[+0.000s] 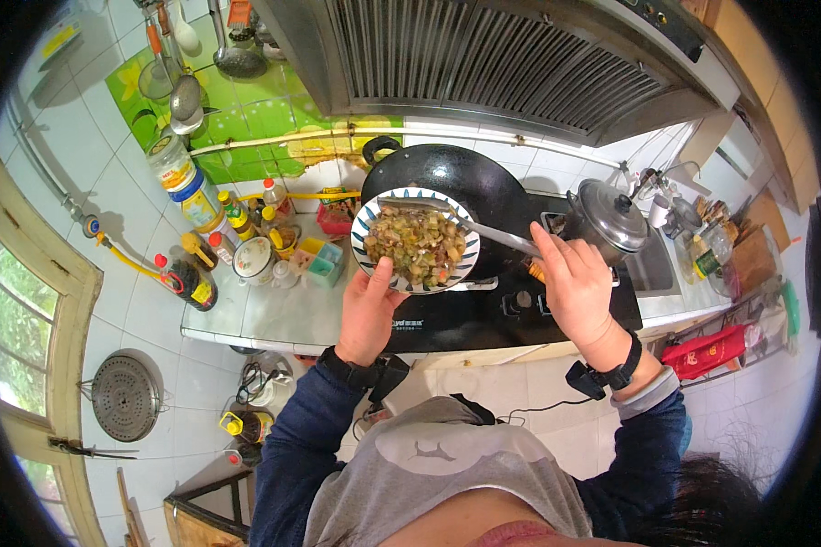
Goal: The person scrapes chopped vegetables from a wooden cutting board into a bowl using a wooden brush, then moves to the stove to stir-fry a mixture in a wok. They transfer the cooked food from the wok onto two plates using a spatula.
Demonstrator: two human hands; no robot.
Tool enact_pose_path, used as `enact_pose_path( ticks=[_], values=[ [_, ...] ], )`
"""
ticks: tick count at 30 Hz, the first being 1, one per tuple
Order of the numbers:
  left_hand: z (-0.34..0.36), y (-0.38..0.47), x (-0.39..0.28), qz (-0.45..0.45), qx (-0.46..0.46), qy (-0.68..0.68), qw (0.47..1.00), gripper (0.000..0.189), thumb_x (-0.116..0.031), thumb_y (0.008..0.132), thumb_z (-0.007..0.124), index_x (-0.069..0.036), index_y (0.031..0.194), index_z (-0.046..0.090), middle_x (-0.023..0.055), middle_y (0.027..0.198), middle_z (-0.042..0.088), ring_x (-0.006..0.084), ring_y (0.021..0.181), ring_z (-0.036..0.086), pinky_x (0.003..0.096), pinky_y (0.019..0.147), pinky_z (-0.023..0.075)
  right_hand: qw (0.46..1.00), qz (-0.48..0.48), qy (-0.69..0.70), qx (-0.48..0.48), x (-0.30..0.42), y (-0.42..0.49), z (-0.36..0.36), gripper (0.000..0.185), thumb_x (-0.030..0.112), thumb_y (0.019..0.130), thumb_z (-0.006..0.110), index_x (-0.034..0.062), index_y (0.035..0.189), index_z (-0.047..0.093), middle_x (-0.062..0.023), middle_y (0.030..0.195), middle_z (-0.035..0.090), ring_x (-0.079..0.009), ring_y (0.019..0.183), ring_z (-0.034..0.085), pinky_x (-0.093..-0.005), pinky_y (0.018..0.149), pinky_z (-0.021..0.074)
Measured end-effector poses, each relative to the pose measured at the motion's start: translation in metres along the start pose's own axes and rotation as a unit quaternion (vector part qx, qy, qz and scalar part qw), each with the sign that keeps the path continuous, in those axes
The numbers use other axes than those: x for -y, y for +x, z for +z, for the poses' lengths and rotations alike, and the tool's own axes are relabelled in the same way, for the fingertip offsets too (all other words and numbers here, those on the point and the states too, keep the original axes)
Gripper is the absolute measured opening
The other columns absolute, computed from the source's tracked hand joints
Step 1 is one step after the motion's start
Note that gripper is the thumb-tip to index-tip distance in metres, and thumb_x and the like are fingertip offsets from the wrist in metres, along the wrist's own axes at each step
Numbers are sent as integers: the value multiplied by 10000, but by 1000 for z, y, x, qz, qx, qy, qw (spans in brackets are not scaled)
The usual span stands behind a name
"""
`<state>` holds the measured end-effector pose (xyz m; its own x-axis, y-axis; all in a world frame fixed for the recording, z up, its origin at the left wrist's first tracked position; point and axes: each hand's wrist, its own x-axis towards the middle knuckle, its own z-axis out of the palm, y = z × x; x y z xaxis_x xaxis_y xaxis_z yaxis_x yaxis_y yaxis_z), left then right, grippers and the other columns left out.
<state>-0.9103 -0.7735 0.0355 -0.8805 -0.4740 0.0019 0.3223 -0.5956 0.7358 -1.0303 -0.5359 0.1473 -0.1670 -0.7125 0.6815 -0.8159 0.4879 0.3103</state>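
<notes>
My left hand (369,311) grips the near left rim of a white bowl (360,241) with dark blue leaf-like marks, its thumb over the edge. Diced cooked vegetables (417,246) fill most of it. In my right hand (575,290) is the handle of a metal spatula (496,234), whose blade rests along the far side of the food. Behind and partly below the bowl sits a large black wok (451,164) on the black gas stove (465,328). The bowl hides part of the wok, and its inside cannot be seen fully.
A lidded steel pot (609,215) stands right of the wok, beside the sink (650,267). Bottles, a lidded enamel pot (254,260) and a teal seasoning box (323,263) crowd the left counter. The range hood (499,61) hangs above; ladles (239,63) hang at upper left.
</notes>
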Motion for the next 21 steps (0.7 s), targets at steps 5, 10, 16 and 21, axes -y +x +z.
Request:
enact_pose_path(
  ticks=[5, 10, 16, 21],
  values=[
    [-9, 1, 1, 17, -3, -31, 999, 327, -272, 975, 586, -33, 1189, 526, 62, 1148, 628, 152, 988, 633, 296, 817, 523, 943, 222, 226, 99, -2, 4, -6, 525, 68, 814, 690, 113, 1316, 541, -143, 848, 660, -306, 724, 651, -402, 642, 508],
    [-32, -3, -8, 39, -22, -22, 999, 335, -293, 980, 570, -24, 1178, 554, 66, 1107, 659, 161, 961, 654, 313, 823, 536, 869, 334, 288, 226, -54, 20, -1, 490, 90, 857, 652, 77, 1326, 508, -190, 792, 673, -338, 752, 677, -367, 686, 519],
    [-68, -31, -34, 75, -91, 17, 993, 380, -338, 991, 540, -36, 1221, 539, 60, 1208, 628, 176, 1058, 622, 330, 877, 507, 882, 196, 102, 416, -129, 41, 40, 430, 127, 809, 656, 5, 1215, 582, -192, 905, 695, -325, 811, 683, -406, 792, 534],
    [-88, -69, -49, 133, -120, -2, 984, 358, -298, 990, 552, -2, 1176, 474, 106, 1127, 618, 193, 903, 648, 321, 769, 523, 744, 273, 158, 589, -151, 67, 86, 464, 111, 854, 630, 15, 1296, 528, -138, 834, 701, -205, 693, 679, -346, 609, 548]
  ],
)
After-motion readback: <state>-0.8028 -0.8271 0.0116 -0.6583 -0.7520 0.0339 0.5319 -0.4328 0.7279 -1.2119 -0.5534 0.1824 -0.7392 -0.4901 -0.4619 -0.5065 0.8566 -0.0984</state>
